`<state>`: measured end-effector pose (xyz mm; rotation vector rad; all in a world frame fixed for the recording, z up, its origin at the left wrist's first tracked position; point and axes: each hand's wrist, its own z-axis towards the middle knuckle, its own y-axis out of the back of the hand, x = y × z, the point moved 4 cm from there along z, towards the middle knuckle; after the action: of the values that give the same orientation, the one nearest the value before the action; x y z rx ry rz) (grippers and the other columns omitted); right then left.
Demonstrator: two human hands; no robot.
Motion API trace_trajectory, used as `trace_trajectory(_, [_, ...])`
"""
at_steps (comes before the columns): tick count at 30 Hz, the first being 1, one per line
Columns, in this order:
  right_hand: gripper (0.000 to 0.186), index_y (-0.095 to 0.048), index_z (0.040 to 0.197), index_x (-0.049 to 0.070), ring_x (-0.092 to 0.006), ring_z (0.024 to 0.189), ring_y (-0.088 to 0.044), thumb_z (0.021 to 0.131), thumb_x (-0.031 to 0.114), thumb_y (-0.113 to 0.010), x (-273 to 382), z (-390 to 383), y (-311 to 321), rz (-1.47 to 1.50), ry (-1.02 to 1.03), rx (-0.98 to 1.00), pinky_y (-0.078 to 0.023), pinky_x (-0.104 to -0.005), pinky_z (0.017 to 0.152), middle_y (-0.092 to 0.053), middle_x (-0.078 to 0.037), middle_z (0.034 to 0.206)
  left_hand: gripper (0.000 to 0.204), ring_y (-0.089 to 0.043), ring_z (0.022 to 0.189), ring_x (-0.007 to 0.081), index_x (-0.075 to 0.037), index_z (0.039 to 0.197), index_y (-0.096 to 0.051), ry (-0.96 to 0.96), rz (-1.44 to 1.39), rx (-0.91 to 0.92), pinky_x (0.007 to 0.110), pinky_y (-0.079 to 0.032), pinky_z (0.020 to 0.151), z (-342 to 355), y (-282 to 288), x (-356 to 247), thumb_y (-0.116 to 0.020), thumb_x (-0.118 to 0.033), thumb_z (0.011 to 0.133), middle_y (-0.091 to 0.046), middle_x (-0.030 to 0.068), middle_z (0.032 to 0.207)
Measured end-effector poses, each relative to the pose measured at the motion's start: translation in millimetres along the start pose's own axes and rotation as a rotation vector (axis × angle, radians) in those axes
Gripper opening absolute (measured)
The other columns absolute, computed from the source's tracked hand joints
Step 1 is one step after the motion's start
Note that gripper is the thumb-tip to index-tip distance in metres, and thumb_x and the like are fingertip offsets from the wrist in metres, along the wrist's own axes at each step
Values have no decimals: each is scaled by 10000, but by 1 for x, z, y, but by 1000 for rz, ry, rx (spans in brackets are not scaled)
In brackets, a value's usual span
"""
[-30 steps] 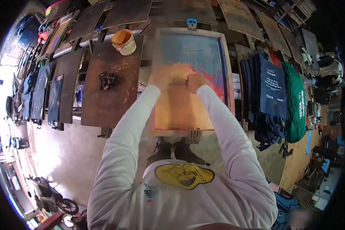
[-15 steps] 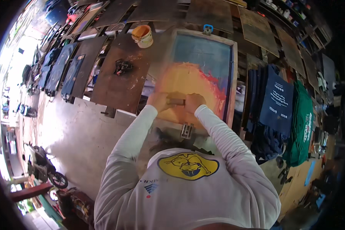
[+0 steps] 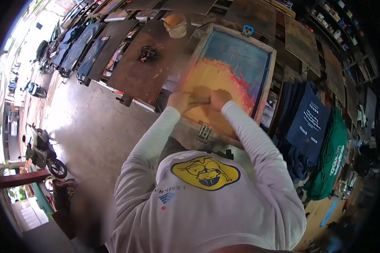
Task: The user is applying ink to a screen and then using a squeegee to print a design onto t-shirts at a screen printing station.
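My left hand (image 3: 179, 101) and my right hand (image 3: 219, 100) are side by side, both closed on a squeegee (image 3: 202, 100) with a plain brownish handle. The squeegee sits across the near part of a wood-framed printing screen (image 3: 271, 69). Yellow-orange ink (image 3: 209, 76) covers the near and left mesh, with red-pink streaks (image 3: 243, 87) along its right edge. Beyond it the mesh (image 3: 236, 52) is blue-grey. A metal hinge clamp (image 3: 204, 132) is at the frame's near edge, and a blue-handled clamp (image 3: 248, 30) at its far edge. My fingers hide the squeegee's ends.
A white bucket (image 3: 175, 29) with orange ink stands on the far left. Nearer, a dark crumpled lump (image 3: 148, 53) lies on a brown board (image 3: 133, 76). Printed navy (image 3: 309, 122) and green cloths (image 3: 331, 156) hang at the right. A motorcycle (image 3: 44, 152) is at the left.
My view has turned, so the screen appears tilted and higher in the picture. Both hands keep their hold on the squeegee, at about the same near part of the screen.
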<state>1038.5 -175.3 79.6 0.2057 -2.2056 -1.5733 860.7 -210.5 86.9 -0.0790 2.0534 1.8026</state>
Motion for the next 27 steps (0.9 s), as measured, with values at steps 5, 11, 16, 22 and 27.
trace_trajectory(5, [229, -695, 928, 96, -359, 821, -688, 724, 199, -701, -42, 79, 10, -166, 421, 106, -555, -454, 741, -703, -172, 853, 368, -698, 861, 359, -52, 964, -620, 76, -14, -10, 468, -557, 736, 7, -23, -9, -652, -408, 872, -700, 169, 910])
trace_trajectory(11, [201, -655, 925, 126, -321, 940, -665, 730, 149, -696, -15, 157, 26, -445, 499, -165, -540, -409, 829, -687, -100, 945, 216, -725, 768, 334, -39, 1080, -519, 206, 32, -130, 420, -595, 647, 34, -33, 3, -541, -176, 914, -704, 174, 878])
trace_trajectory(16, [167, -669, 933, 124, -290, 1056, -631, 766, 131, -658, -13, 199, 2, -519, 472, -95, -528, -392, 882, -679, -77, 1028, 200, -728, 767, 326, -20, 1071, -520, 255, -17, -130, 390, -597, 634, 54, -41, 31, -511, -152, 920, -701, 180, 865])
trace_trajectory(22, [197, -714, 927, 134, -309, 1014, -654, 736, 120, -666, -30, 197, -8, -378, 481, -208, -533, -406, 854, -705, -104, 1028, 203, -730, 756, 323, 9, 1027, -542, 163, -5, -155, 369, -600, 627, 69, -57, 38, -495, -155, 918, -697, 215, 863])
trace_trajectory(27, [122, -729, 790, 92, -380, 826, -682, 683, 142, -695, -44, 129, -5, -292, 290, 159, -542, -469, 780, -708, -174, 837, 227, -725, 743, 345, 17, 1020, -555, 63, -51, -69, 398, -598, 628, 35, -48, 7, -476, -173, 923, -697, 246, 883])
